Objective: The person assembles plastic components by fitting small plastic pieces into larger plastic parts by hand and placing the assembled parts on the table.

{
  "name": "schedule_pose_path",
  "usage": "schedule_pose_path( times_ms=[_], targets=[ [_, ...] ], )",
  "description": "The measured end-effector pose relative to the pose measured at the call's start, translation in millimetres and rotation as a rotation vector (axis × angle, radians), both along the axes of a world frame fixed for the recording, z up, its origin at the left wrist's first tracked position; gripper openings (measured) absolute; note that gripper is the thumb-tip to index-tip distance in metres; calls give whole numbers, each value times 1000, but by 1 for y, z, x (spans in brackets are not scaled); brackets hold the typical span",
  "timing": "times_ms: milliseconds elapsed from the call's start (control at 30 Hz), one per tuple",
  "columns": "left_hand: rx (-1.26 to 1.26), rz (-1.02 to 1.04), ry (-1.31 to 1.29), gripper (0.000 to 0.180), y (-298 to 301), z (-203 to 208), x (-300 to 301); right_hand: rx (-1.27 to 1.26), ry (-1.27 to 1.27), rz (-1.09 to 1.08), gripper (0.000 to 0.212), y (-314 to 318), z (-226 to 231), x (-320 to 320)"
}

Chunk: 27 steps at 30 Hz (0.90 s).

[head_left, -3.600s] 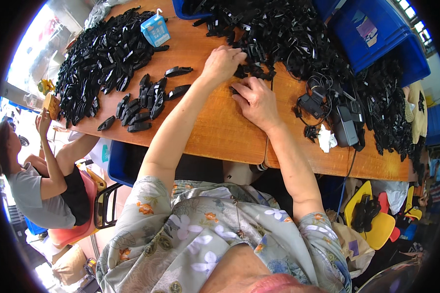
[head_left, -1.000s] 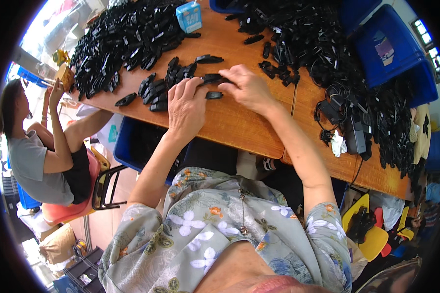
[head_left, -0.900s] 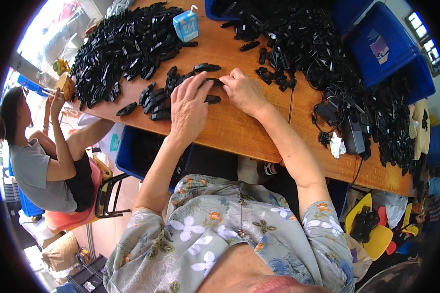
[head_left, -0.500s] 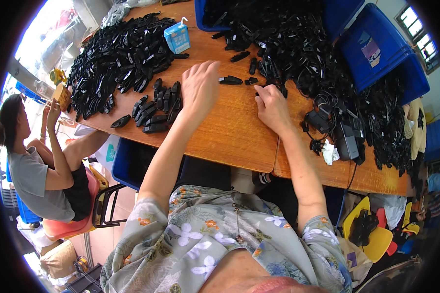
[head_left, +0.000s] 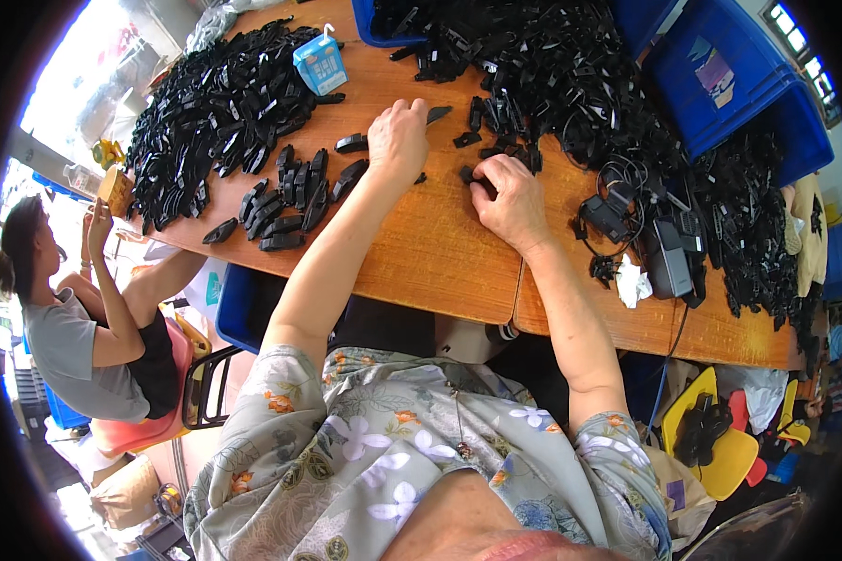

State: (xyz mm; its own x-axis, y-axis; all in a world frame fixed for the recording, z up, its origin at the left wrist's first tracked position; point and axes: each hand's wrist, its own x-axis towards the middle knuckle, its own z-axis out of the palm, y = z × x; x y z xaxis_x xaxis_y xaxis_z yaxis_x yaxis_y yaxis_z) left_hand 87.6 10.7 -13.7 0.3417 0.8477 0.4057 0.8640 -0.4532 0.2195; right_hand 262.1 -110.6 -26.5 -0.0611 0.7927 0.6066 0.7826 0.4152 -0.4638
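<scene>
My left hand point(head_left: 399, 142) is closed over the table, and a slim black plastic piece point(head_left: 439, 114) sticks out from its fingertips. The rest of that piece is hidden by the fingers. Close by on the right, my right hand point(head_left: 511, 198) pinches a small black plastic piece point(head_left: 467, 175) between thumb and fingers. A loose black piece point(head_left: 351, 143) lies beside my left hand, with another point(head_left: 350, 178) below it. Several similar pieces point(head_left: 290, 199) are grouped in rows to the left of my left forearm.
Big heaps of black pieces cover the table's left point(head_left: 225, 103) and far right point(head_left: 561, 65). A blue drink carton point(head_left: 321, 65) stands between them. Blue bins point(head_left: 720, 84), cabled adapters point(head_left: 664, 257) and crumpled white paper point(head_left: 632, 284) are at right. A person point(head_left: 84, 346) sits at left.
My left hand has moved right and closed on a slim black piece. My right hand has drawn slightly nearer and now pinches a small black piece. The view has shifted a little.
</scene>
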Motion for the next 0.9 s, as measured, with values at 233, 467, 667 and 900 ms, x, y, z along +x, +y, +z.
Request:
schedule_pose_path(
  times_ms=[233,467,667,900],
  targets=[
    [15,-368,-129,23,-61,8,-52,5,-38,-52,23,2,-3,-6],
    [173,-623,-55,35,-56,22,-61,-60,-99,-100,17,3,-8,-5],
    [130,-830,111,45,-22,6,-47,-23,-12,-198,15,7,-11,-2],
    [-114,-725,98,39,-38,15,-45,-115,347,20,15,-1,7,-3]
  ],
)
